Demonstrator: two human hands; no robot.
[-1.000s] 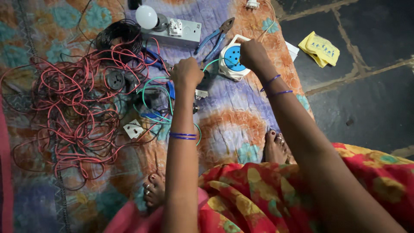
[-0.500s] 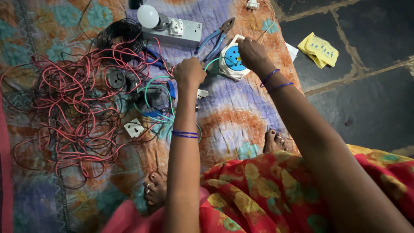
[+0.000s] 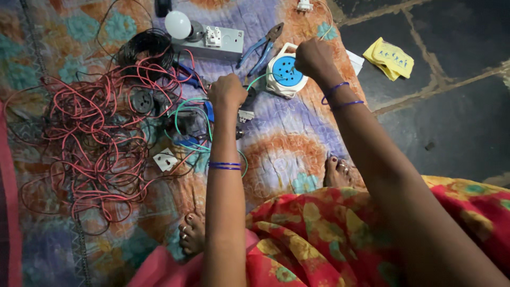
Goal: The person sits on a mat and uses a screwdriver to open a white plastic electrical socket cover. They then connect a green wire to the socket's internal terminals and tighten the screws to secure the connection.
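Observation:
My left hand (image 3: pixel 227 91) is closed in a fist over a small dark part with green wire (image 3: pixel 187 102) running from it, just right of the wire tangle. My right hand (image 3: pixel 313 57) is closed too, at the right rim of a round white and blue socket reel (image 3: pixel 284 75); what its fingers pinch is hidden. A thin green wire runs between the two hands. Both wrists carry blue bangles.
A big tangle of red and black wire (image 3: pixel 90 138) covers the left of the patterned cloth (image 3: pixel 287 149). A grey switch box (image 3: pixel 212 43) with a white bulb (image 3: pixel 178 24), blue-handled pliers (image 3: pixel 260 49), a white socket plate (image 3: pixel 166 159), a yellow cloth (image 3: pixel 390 57) on the dark floor.
Both hands stay at nearly the same spots; the right hand has shifted slightly along the reel's edge. The wires lie as before.

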